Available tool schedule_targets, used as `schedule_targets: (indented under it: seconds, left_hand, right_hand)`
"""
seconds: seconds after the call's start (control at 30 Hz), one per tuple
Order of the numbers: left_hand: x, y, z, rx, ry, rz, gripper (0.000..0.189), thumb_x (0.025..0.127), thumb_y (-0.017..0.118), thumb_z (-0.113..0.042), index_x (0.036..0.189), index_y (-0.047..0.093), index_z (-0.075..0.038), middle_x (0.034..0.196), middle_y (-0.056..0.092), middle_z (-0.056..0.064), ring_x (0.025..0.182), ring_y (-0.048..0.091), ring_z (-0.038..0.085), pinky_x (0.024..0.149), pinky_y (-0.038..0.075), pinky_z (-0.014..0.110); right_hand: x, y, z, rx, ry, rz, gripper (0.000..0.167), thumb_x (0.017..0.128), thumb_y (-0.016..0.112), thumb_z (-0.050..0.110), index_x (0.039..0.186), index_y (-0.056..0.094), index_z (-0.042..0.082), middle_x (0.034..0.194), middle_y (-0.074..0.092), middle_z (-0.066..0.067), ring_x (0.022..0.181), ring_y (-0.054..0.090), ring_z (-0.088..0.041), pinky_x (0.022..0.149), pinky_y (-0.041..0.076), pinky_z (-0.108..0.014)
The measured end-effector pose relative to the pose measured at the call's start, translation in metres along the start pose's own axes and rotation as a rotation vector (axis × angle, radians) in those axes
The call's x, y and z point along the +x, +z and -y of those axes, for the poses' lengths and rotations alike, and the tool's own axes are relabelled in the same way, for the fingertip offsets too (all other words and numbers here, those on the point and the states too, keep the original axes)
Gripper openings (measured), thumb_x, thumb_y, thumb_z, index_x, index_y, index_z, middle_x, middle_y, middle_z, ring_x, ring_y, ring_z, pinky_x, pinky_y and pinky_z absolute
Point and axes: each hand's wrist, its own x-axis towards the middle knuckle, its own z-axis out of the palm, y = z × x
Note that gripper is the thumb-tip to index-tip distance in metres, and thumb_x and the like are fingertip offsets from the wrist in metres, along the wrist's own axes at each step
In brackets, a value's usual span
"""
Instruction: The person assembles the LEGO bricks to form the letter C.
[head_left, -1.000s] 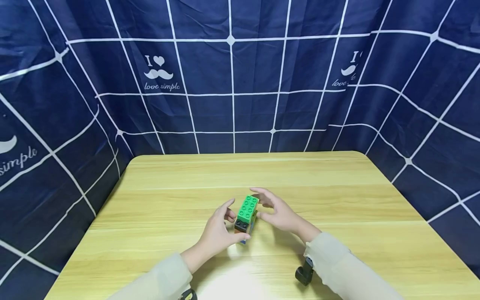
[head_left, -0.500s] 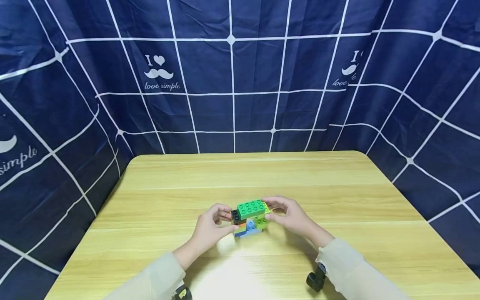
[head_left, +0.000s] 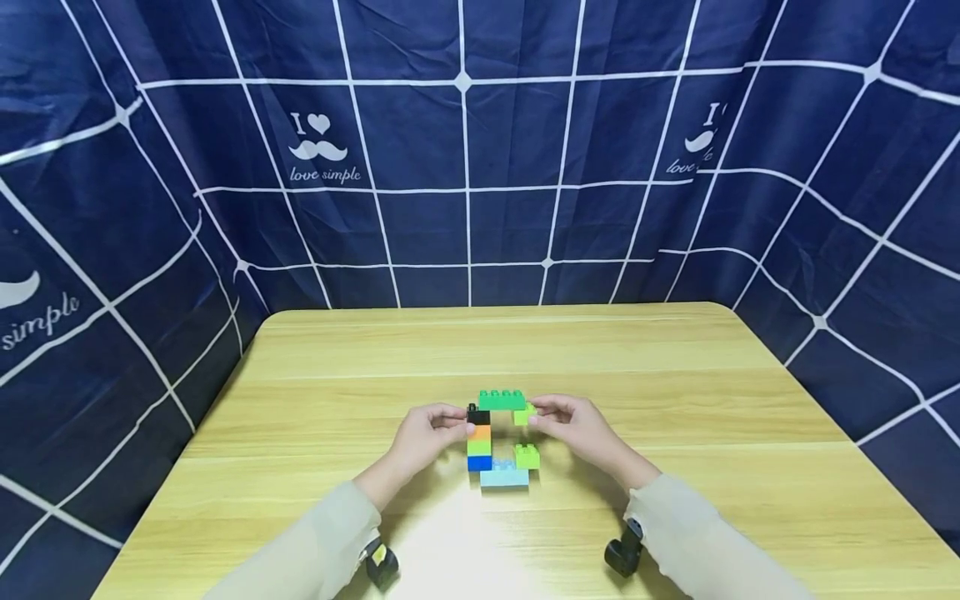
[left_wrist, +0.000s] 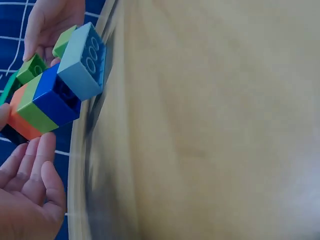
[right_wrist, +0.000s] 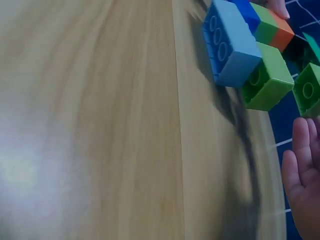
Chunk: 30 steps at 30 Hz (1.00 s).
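Note:
Both hands hold one block structure, a frame of toy building bricks with a gap in its right side. Its top is a green brick (head_left: 502,401). The left column stacks a black brick (head_left: 478,415), an orange brick (head_left: 480,433), a lime brick (head_left: 479,447) and a dark blue brick (head_left: 480,462). A light blue brick (left_wrist: 82,60), underside showing, lies at the bottom with a lime brick (right_wrist: 270,77) on its right end. My left hand (head_left: 423,437) pinches the column near the black and orange bricks. My right hand (head_left: 577,429) pinches the upper lime brick (head_left: 522,415) beneath the green one.
A pale wooden table (head_left: 375,358) lies under the hands. Blue curtains (head_left: 510,225) with white grid lines stand behind it and at both sides. Black wrist-worn devices, one a dark cylinder (head_left: 622,554), hang beneath the sleeves.
The brick structure has turned from end-on to broadside and tipped, so its open frame now faces the head camera. Both hands have turned with it, now gripping its left and right sides.

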Motion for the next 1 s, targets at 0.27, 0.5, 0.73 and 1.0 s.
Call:
schedule_targets:
  seconds: [0.27,0.5,0.73,1.0]
  left_hand:
    - [0.02,-0.001,0.004,0.052,-0.057,0.021,0.039,0.089,0.068,-0.027,0.111,0.065,0.005,0.094,0.07,0.012,0.08,0.068,0.022,0.074,0.054,0.036]
    - [0.026,0.0,0.009,0.077,-0.075,0.023,0.036,0.089,0.067,-0.023,0.109,0.066,0.006,0.094,0.07,0.014,0.076,0.069,0.022,0.066,0.055,0.032]
    - [0.028,0.001,0.012,0.088,-0.094,-0.011,0.035,0.089,0.069,-0.024,0.108,0.067,0.005,0.085,0.071,0.011,0.073,0.069,0.019,0.062,0.054,0.03]
    - [0.028,-0.01,0.005,0.16,-0.088,-0.038,0.035,0.089,0.068,-0.024,0.112,0.066,0.002,0.09,0.071,0.009,0.078,0.068,0.02,0.069,0.055,0.033]
  right_hand:
    - [0.012,0.008,-0.008,-0.075,0.054,-0.064,0.042,0.092,0.064,0.027,0.122,0.059,-0.003,0.099,0.068,-0.008,0.091,0.063,-0.021,0.085,0.05,-0.036]
    - [0.017,0.015,-0.01,-0.161,0.124,-0.099,0.041,0.093,0.062,0.028,0.122,0.06,0.0,0.098,0.069,-0.003,0.093,0.063,-0.019,0.089,0.047,-0.044]
    - [0.018,0.018,-0.01,-0.213,0.105,-0.107,0.037,0.093,0.062,0.024,0.12,0.062,-0.001,0.108,0.067,-0.009,0.099,0.062,-0.024,0.089,0.048,-0.043]
    - [0.018,0.01,-0.004,-0.233,0.071,-0.078,0.041,0.094,0.06,0.026,0.126,0.058,0.001,0.108,0.067,-0.008,0.095,0.062,-0.022,0.088,0.048,-0.043]
